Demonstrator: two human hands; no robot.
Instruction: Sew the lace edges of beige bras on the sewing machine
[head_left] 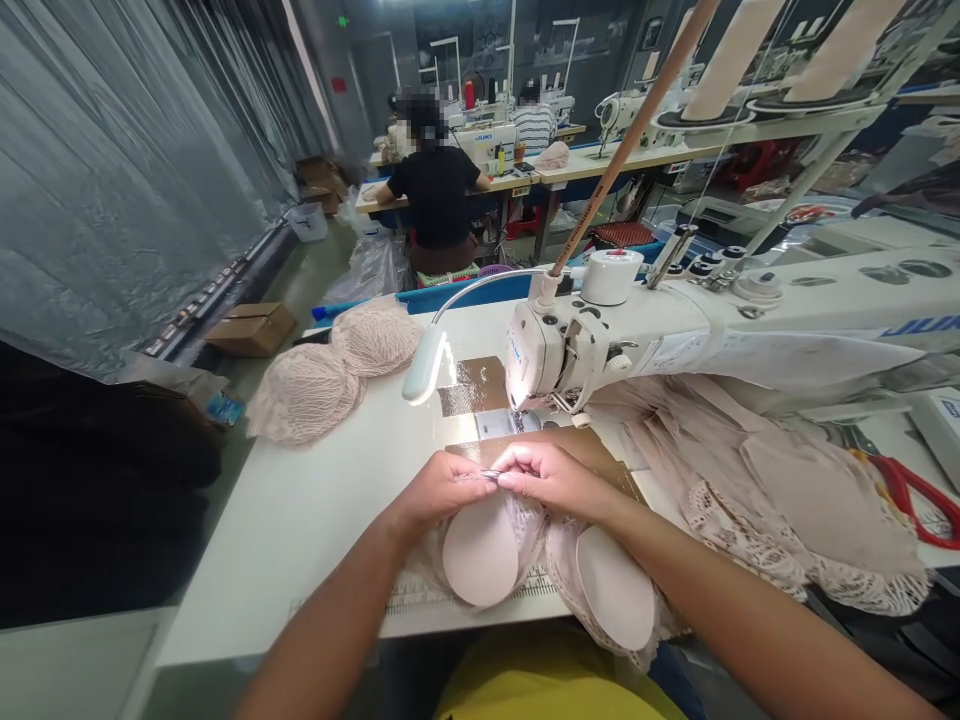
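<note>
A pale pink lace bra with smooth cup linings hangs from my fingers over the table's front edge. My left hand pinches its upper edge between thumb and fingers. Close against it, my right hand grips the same edge, fingertips almost meeting the left ones. Something small and shiny shows between the fingertips, too small to make out. Just beyond my hands stands the white sewing machine, its needle area lit by a small lamp.
Lace cups lie on the table's left side. To the right are more pink lace pieces and red-handled scissors. Thread cones stand above the machine. A person in black sits ahead at another table. A cardboard box is on the floor.
</note>
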